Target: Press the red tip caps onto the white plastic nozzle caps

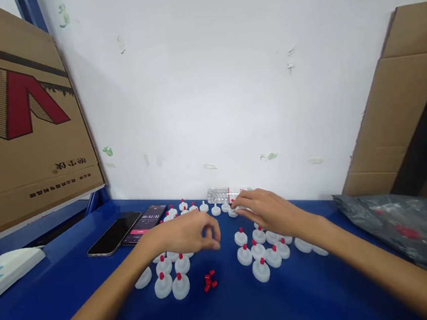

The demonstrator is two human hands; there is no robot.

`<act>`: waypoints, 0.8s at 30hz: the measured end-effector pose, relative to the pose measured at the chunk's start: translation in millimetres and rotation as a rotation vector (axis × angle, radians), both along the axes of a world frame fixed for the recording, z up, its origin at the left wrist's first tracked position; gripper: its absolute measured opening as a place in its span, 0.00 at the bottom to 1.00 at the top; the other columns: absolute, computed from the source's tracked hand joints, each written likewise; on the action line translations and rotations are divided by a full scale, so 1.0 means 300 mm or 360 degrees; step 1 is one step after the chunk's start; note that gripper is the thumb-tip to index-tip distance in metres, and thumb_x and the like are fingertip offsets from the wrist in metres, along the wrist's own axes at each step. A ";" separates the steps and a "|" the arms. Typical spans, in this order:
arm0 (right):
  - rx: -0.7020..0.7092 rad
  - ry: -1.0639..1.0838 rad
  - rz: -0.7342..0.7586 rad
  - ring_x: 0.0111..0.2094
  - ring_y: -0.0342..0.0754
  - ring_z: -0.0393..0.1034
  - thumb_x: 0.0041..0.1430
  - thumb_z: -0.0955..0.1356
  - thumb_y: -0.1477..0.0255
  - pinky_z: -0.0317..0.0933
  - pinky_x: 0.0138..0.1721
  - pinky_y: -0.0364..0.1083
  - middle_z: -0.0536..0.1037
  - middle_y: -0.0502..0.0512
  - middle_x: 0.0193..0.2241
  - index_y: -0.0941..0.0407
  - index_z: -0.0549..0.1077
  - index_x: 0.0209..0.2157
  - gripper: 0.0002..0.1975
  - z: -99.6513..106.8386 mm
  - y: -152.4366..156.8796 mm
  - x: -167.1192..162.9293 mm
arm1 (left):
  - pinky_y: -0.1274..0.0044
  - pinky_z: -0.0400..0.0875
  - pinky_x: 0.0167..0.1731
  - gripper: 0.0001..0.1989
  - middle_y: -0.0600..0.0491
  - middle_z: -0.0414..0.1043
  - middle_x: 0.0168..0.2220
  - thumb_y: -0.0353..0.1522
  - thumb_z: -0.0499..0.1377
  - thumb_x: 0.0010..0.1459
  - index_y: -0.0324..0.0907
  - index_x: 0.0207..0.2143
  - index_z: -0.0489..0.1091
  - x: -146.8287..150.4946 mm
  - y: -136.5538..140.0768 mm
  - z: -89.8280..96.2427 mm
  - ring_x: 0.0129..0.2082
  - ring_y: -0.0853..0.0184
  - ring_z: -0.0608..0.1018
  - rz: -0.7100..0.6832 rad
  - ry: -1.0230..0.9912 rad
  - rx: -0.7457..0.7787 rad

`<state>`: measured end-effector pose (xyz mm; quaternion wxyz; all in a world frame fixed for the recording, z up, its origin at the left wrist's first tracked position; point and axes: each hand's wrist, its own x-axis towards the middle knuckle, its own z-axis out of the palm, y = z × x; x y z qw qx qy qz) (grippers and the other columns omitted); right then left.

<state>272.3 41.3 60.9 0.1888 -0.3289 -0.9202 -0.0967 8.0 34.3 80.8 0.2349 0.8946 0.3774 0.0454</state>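
Note:
My right hand reaches to the back of the blue table, its fingers closed around the top of a white nozzle cap; a bit of red shows at the fingertips. My left hand hovers over the middle left, fingers curled and thumb bent toward them; whatever they hold is hidden. Below it lies a small pile of loose red tips. White round nozzle caps with red tips stand in groups on the left and right. Some at the back, such as one white cap, show no red tip.
A clear plastic bottle lies against the wall. Two phones and a white device sit on the left. A grey plastic bag with red pieces is at right. Cardboard stands on the left.

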 end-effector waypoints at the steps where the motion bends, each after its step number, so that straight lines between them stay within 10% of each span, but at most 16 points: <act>1: -0.0039 -0.0003 -0.0046 0.41 0.53 0.74 0.76 0.57 0.65 0.65 0.41 0.51 0.79 0.60 0.43 0.55 0.75 0.48 0.17 -0.003 0.012 0.013 | 0.79 0.65 0.24 0.11 0.55 0.81 0.33 0.39 0.66 0.57 0.46 0.41 0.80 -0.006 -0.005 0.000 0.27 0.67 0.78 -0.0021 0.0099 -0.0118; 13: -0.0336 -0.0236 -0.0197 0.26 0.49 0.71 0.76 0.53 0.55 0.59 0.32 0.48 0.78 0.54 0.25 0.53 0.77 0.32 0.30 -0.035 0.053 0.062 | 0.80 0.68 0.26 0.05 0.54 0.84 0.32 0.35 0.68 0.57 0.46 0.36 0.81 0.008 -0.020 -0.027 0.30 0.66 0.81 -0.0051 0.0292 -0.0255; 24: -0.0145 -0.0187 -0.0360 0.52 0.56 0.72 0.77 0.51 0.58 0.58 0.56 0.56 0.81 0.60 0.47 0.52 0.75 0.54 0.27 -0.081 0.082 0.056 | 0.82 0.68 0.27 0.05 0.55 0.83 0.31 0.25 0.68 0.54 0.44 0.32 0.81 0.022 -0.004 -0.065 0.30 0.68 0.82 -0.0096 0.0258 -0.0247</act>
